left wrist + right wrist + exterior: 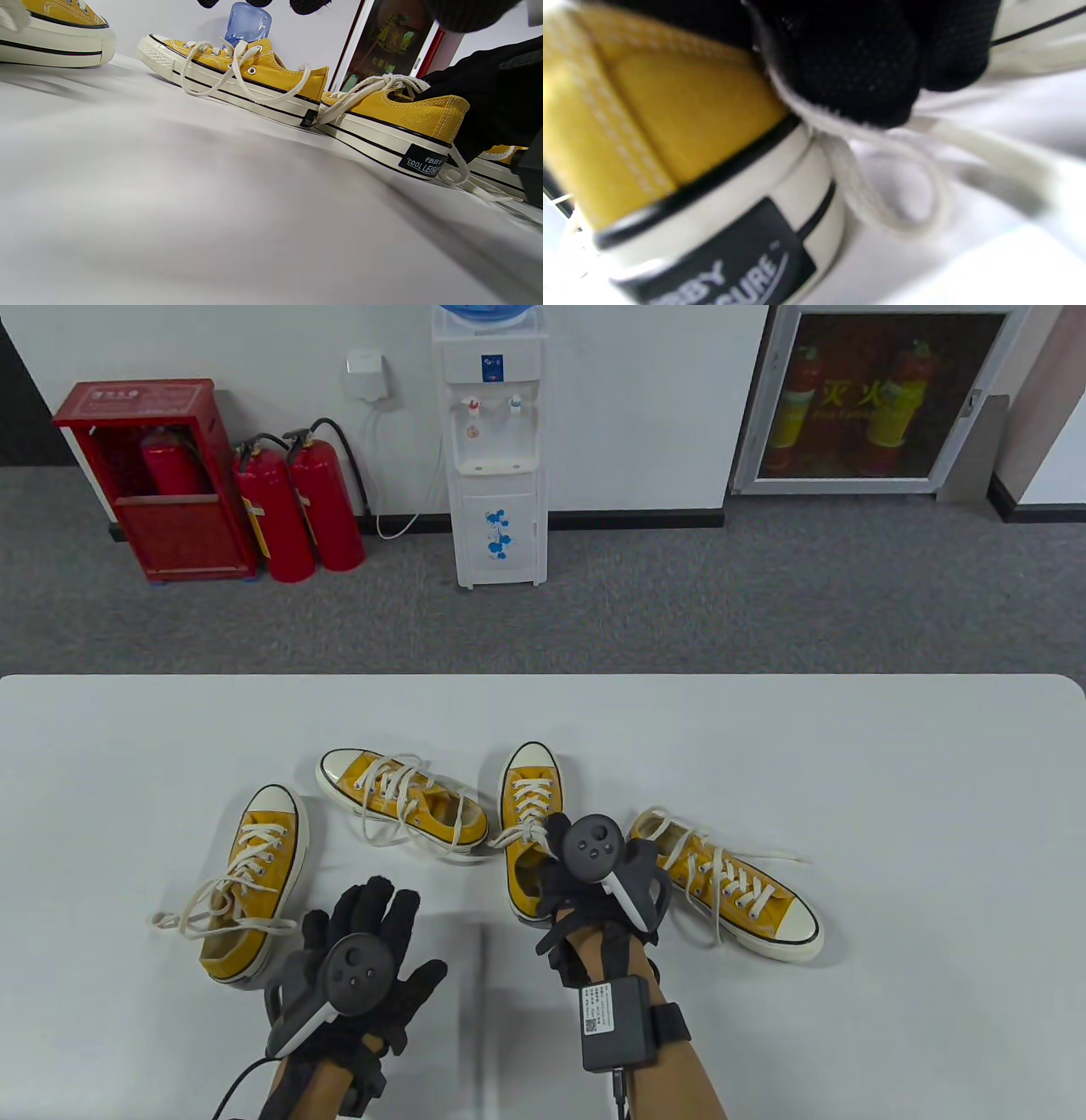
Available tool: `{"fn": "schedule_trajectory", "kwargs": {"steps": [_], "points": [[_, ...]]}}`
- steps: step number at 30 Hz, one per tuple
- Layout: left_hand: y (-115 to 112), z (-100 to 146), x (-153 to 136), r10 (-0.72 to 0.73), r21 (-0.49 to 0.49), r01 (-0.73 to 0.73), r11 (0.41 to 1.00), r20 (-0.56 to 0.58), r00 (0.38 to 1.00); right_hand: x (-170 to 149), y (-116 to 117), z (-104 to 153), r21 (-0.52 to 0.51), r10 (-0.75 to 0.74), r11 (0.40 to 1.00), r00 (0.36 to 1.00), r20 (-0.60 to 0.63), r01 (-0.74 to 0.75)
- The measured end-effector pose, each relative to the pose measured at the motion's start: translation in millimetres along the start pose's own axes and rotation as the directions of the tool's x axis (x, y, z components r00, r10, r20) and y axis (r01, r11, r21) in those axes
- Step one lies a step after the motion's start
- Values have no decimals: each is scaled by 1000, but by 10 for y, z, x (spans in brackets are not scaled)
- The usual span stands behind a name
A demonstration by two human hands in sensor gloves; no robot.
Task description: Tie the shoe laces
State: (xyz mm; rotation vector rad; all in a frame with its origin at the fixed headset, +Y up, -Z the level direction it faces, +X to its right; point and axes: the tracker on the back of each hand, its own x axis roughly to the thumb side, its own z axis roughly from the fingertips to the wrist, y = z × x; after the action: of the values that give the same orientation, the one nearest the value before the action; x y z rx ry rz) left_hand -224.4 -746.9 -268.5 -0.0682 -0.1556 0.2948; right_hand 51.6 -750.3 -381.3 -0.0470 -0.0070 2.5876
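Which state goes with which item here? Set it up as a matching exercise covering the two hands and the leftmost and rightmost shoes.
Things:
1. left hand
2. right hand
3. leftmost shoe
4. rightmost shoe

States:
A. toe points right, towards the table's near edge
B. on the third shoe's collar and laces
C. fingers spread, holding nothing
D. toe points away from the person

Pairs: 1-C, 2-B, 3-D, 4-A

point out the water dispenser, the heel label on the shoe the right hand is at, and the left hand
water dispenser [496,432], table view, front panel by the taps
heel label [422,161], left wrist view, middle of the black patch
left hand [369,933], table view, back of the glove
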Motion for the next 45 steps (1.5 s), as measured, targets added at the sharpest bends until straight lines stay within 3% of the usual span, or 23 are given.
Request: {"fn": "schedule_trajectory", "kwargs": {"steps": [5,9,17,26,32,42,45], "points": [[-5,-3,-2,1,-3,-1,1000,-1,1000,-37,-255,94,-40,-42,998,999,-6,41],[-7,-2,-5,7,-7,-7,1000,-4,1000,-106,-535,197,-159,-85,984,994,-63,74],[2,-4,-5,18,-2,-18,1000,0,1000,-307,-847,273,-330,-59,944,976,-211,-14],[0,-4,-5,17,-7,-17,1000,1,1000,-567,-850,174,-250,112,941,907,-407,-228],[-3,-6,-4,13,-14,-13,1000,-1,1000,-724,-760,106,-235,188,918,873,-450,-319],[2,-4,-10,16,-9,-16,1000,-4,1000,-858,-678,15,-144,235,921,811,-535,-362],[0,-5,-12,17,-11,-17,1000,-3,1000,-904,-663,5,-158,223,919,806,-548,-362]]}}
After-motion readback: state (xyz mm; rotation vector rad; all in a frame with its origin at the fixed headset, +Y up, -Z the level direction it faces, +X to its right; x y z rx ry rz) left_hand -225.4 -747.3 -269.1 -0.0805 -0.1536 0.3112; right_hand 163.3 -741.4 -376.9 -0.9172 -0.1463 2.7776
